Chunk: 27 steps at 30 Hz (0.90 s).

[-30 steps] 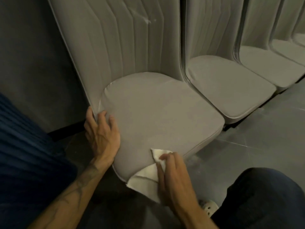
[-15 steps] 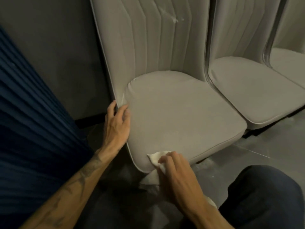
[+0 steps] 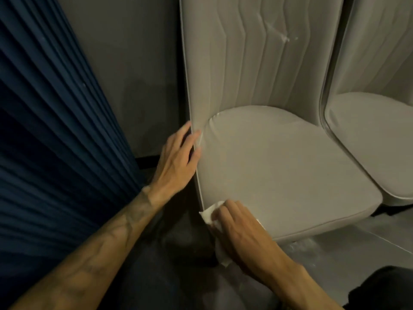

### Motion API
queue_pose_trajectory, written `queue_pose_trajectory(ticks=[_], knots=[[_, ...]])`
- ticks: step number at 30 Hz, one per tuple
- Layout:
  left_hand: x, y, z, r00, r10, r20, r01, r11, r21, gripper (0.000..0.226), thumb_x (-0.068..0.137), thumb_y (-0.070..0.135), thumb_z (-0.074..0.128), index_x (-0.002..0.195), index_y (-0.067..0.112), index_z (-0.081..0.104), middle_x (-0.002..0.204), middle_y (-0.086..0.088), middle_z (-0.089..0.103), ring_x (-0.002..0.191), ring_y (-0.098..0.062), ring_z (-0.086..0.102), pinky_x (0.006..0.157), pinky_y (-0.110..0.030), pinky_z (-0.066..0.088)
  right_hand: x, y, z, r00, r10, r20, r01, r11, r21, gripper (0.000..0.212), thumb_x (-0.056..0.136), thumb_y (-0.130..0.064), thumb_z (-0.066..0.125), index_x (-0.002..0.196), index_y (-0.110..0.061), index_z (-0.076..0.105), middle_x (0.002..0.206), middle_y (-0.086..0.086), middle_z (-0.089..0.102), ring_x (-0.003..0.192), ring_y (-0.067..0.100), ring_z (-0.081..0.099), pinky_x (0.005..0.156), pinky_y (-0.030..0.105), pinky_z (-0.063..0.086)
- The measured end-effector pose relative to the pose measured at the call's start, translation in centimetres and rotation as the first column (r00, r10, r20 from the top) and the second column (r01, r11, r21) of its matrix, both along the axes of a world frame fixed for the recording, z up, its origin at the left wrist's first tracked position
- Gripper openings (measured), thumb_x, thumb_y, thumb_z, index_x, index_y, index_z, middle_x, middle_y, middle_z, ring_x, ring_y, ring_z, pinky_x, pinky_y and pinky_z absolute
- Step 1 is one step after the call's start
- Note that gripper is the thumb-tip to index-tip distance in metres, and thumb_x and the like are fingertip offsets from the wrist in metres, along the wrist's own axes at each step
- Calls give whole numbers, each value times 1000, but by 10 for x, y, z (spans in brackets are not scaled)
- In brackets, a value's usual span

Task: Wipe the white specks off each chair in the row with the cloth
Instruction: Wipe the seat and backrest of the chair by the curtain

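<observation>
The right hand [image 3: 245, 231] presses a crumpled white cloth [image 3: 211, 214] flat against the front left corner of the nearest grey upholstered chair [image 3: 279, 164], fingers spread over it rather than clenched; the cloth hangs down past the seat edge. The left hand [image 3: 176, 159] lies open against the seat's left side, fingertips at the piping where cushion meets backrest. White specks [image 3: 287, 38] streak the channelled backrest, upper right. A second grey chair [image 3: 368, 139] stands just beside it. No writing is readable.
</observation>
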<state>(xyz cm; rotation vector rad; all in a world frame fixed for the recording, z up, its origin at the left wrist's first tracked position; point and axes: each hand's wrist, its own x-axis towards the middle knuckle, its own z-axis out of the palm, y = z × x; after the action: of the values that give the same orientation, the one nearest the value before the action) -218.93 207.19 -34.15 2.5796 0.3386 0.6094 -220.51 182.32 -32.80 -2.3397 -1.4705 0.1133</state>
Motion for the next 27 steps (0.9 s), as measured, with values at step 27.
queue_pose_trajectory(ticks=[27], knots=[[78,74,27,997,-73,-29,75,993,93,59,106,41,51,159,45,24,166,-15,21,150,-36,31,120,-59,30,55,102,-21,961,-267,77,239,934,264,12,99,-23,52,95,-13,49,91,7,49,76,20,46,68,33,41]])
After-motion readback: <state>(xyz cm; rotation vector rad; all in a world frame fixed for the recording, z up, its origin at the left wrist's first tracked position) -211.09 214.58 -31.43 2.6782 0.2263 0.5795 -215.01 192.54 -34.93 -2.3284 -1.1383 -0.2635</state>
